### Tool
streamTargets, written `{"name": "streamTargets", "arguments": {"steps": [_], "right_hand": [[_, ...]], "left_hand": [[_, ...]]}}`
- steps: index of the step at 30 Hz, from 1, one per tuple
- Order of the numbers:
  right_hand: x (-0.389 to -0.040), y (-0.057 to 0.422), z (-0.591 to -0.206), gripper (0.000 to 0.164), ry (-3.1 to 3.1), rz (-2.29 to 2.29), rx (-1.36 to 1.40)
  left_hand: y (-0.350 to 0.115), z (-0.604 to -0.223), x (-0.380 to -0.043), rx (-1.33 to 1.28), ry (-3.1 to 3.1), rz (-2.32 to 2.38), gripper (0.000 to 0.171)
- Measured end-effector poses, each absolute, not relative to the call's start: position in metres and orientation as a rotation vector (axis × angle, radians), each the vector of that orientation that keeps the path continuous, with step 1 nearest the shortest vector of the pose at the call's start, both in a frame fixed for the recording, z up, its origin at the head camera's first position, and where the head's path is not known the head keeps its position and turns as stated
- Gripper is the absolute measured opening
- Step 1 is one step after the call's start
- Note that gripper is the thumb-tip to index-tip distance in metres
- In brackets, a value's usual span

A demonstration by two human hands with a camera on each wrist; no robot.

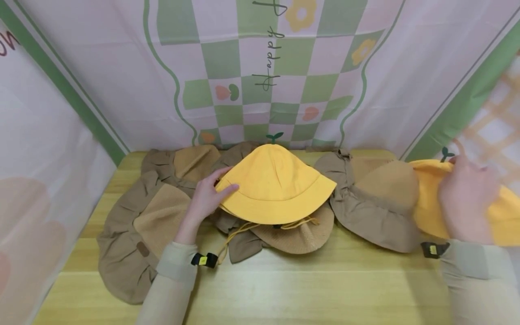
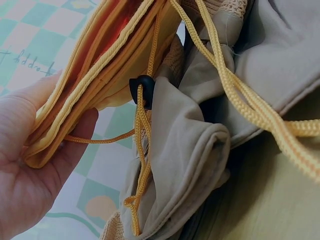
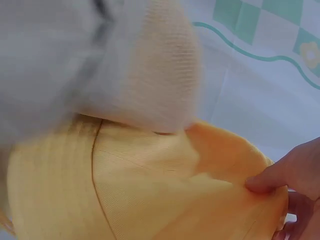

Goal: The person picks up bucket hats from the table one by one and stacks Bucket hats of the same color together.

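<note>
My left hand pinches the left brim edge of a yellow bucket hat with a green sprout on its crown. Several yellow layers lie between thumb and fingers in the left wrist view, with yellow drawstrings and a black cord stopper hanging nearby. That hat sits above a brown sun hat. Over on the far right, my right hand, blurred, grips the crown of a second yellow hat near its sprout. The right wrist view shows thumb and fingers pinching the yellow cloth.
Brown sun hats with tan crowns lie on the wooden table: one at left, another behind it, one at right beside the second yellow hat. A printed cloth backdrop stands behind and at both sides.
</note>
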State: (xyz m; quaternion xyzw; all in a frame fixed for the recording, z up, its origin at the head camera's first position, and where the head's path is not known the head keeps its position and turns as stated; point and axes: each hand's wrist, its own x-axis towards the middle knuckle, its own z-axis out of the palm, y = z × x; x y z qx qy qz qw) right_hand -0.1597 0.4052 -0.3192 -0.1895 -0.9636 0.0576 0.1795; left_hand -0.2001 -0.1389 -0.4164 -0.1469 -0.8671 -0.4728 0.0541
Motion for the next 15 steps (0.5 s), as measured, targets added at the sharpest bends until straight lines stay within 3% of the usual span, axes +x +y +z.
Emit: {"name": "streamTargets", "arguments": {"steps": [6,15], "right_hand": [[-0.159,0.402,-0.311,0.040,-2.667,0.180,-0.619],[-0.159,0.388,-0.308,0.034,-2.303,0.167,-0.347]], "left_hand": [[-0.138,-0.418,-0.200,-0.452,-2.627,-1.447,0.061],[-0.138,-0.417,-0.200,-0.440,-2.632,-1.445,0.059]]}}
